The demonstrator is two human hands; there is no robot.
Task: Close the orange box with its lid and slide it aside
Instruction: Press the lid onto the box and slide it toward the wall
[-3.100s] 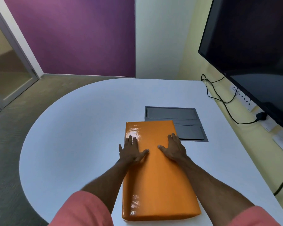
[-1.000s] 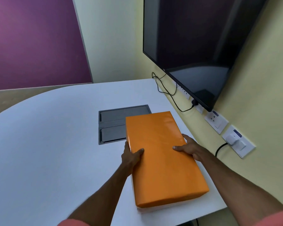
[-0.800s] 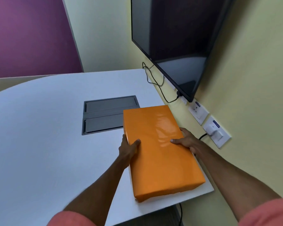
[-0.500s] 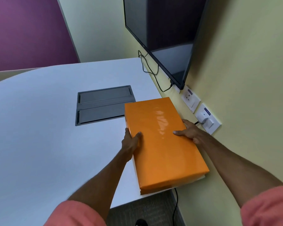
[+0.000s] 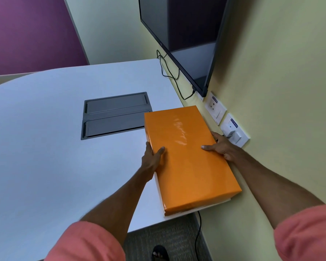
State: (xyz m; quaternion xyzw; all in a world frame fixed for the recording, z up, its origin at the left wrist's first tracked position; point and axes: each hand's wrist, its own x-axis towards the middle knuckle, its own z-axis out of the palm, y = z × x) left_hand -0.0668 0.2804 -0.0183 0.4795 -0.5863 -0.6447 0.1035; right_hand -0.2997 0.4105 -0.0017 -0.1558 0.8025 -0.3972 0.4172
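Note:
The orange box [image 5: 184,153] lies shut under its glossy lid at the right edge of the white table [image 5: 45,147], close against the yellow wall. My left hand [image 5: 152,157] grips its left long side, thumb on top. On the opposite long side my right hand [image 5: 220,146] holds it, thumb on the lid and fingers down between box and wall. A thin white strip of the box's base shows under the near end.
A grey recessed cable hatch [image 5: 115,114] sits in the table just left of the box's far end. Wall sockets [image 5: 231,129] and a plugged black cable [image 5: 169,72] line the wall under the dark screen [image 5: 181,34]. Carpet and a sandalled foot [image 5: 159,253] show below the table's near edge.
Both hands went from lying flat on the lid to gripping the box's long sides. The box slid right across the table, off the hatch, up to the wall.

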